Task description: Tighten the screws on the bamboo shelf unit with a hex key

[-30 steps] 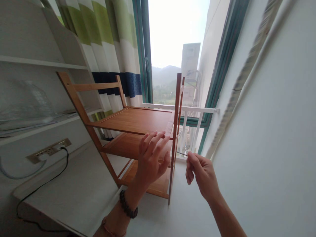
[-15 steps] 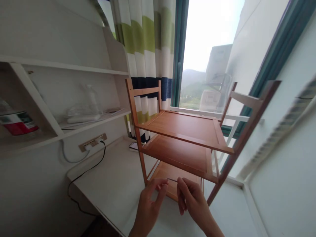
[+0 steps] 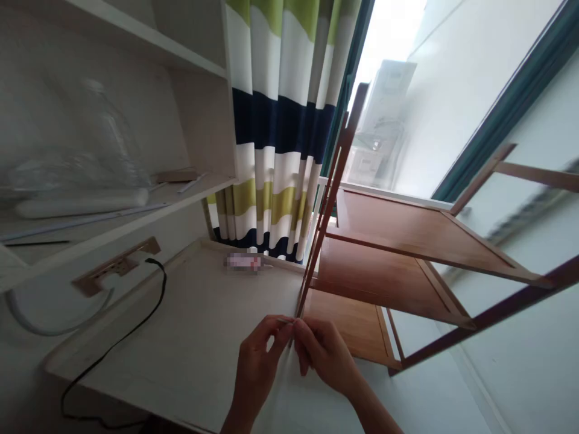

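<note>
My left hand (image 3: 260, 352) and my right hand (image 3: 323, 349) meet at the fingertips, low in the middle of the view. Both pinch a thin rod (image 3: 284, 320), mostly covered by the fingers, so its exact kind does not show. Just beyond and to the right stands a brown wooden rack (image 3: 389, 226) with three flat shelves and upright side frames. My fingertips overlap its near left post in the view; whether they touch it I cannot tell.
The rack stands on a white desk (image 3: 190, 343) by the window. A black cable (image 3: 131, 325) runs from a wall socket strip (image 3: 115, 268) over the desk's left side. A white wall shelf (image 3: 190, 196) holds a clear plastic bottle (image 3: 111, 132). A striped curtain (image 3: 280, 120) hangs behind.
The view has turned left and tilted, so the rack now appears further right. My hands have come together, and less of the thin rod shows between them.
</note>
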A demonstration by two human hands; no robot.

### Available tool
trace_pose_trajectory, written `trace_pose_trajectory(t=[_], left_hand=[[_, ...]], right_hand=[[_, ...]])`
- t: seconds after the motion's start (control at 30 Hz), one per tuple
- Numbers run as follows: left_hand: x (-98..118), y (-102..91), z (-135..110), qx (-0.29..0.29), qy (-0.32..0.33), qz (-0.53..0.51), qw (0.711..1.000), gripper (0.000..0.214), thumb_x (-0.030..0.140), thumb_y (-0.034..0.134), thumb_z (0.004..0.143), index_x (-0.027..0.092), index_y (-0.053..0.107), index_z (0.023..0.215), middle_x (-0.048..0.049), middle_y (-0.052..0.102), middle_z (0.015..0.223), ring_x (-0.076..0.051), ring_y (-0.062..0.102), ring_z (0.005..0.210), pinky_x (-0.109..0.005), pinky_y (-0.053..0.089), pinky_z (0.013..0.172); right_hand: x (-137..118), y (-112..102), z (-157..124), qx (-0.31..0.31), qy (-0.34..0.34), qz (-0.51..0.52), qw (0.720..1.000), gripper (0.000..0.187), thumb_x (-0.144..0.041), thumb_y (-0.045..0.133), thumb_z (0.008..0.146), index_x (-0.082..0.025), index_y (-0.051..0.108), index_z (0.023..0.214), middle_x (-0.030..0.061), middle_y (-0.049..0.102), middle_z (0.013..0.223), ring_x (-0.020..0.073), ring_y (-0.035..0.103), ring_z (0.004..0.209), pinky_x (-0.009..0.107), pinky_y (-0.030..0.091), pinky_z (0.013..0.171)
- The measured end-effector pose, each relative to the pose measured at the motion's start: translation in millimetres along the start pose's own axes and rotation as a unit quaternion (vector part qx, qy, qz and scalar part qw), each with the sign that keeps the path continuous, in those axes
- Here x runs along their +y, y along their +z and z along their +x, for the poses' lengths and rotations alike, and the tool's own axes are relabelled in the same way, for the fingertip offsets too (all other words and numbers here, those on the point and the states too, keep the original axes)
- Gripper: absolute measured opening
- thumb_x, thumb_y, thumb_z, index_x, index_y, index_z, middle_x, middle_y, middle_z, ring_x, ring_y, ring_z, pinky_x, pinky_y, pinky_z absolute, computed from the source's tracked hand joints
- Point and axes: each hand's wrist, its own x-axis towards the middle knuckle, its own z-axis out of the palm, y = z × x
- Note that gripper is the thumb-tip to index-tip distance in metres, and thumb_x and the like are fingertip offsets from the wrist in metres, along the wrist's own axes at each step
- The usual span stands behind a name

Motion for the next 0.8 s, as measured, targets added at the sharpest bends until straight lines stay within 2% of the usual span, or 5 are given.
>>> trace_pose_trajectory(t=[0.17, 0.3, 0.53, 0.63, 0.8], left_hand=[[-13.5, -10.7, 17.3, 0.001, -0.060, -0.107, 0.992, 0.016, 0.033, 0.058, 0.077, 0.017, 0.060, 0.078, 0.0003, 0.060, 0.068, -0.012, 0.056, 0.066, -0.022, 0.045, 0.063], [-41.8, -17.5, 19.2, -0.027, -0.127, -0.166, 0.978, 0.023, 0.037, 0.049, 0.081, 0.015, 0.056, 0.078, -0.0036, 0.062, 0.078, -0.015, 0.059, 0.069, -0.026, 0.047, 0.062], [-97.9, -32.0, 17.3, -0.046, -0.210, -0.182, 0.960, 0.020, 0.038, 0.047, 0.081, 0.019, 0.044, 0.082, 0.0021, 0.061, 0.064, -0.013, 0.057, 0.054, -0.028, 0.047, 0.056], [-106.8, -39.6, 19.4, -0.069, -0.201, -0.140, 0.967, 0.019, 0.038, 0.047, 0.081, 0.019, 0.045, 0.084, 0.0058, 0.053, 0.056, -0.009, 0.049, 0.048, -0.022, 0.041, 0.049], [-108.2, -54.0, 27.0, -0.112, -0.183, -0.067, 0.974, 0.025, 0.041, 0.047, 0.082, 0.018, 0.052, 0.093, 0.0059, 0.046, 0.058, -0.009, 0.043, 0.051, -0.020, 0.038, 0.050]], right_hand=[[6.8, 10.6, 4.6, 0.049, 0.018, -0.025, 0.998, 0.037, -0.047, 0.040, 0.088, -0.014, 0.055, 0.079, -0.0045, 0.050, 0.045, 0.0056, 0.044, 0.038, 0.016, 0.035, 0.041], [32.8, 5.1, -3.4, 0.103, 0.077, -0.059, 0.990, 0.037, -0.047, 0.043, 0.086, -0.014, 0.056, 0.098, -0.0032, 0.054, 0.053, 0.0082, 0.051, 0.043, 0.018, 0.037, 0.040], [66.7, 6.5, -4.7, 0.154, 0.131, -0.095, 0.975, 0.035, -0.045, 0.042, 0.086, -0.014, 0.056, 0.092, -0.0030, 0.053, 0.053, 0.0090, 0.052, 0.044, 0.018, 0.036, 0.039], [55.0, 14.0, -3.8, 0.153, 0.139, -0.125, 0.970, 0.033, -0.044, 0.041, 0.087, -0.014, 0.056, 0.086, -0.0027, 0.053, 0.054, 0.0092, 0.052, 0.045, 0.019, 0.039, 0.043], [4.2, 15.9, -9.2, 0.165, 0.111, -0.267, 0.943, 0.029, -0.040, 0.042, 0.088, -0.017, 0.056, 0.076, -0.0007, 0.057, 0.057, 0.0111, 0.054, 0.052, 0.021, 0.041, 0.050]])
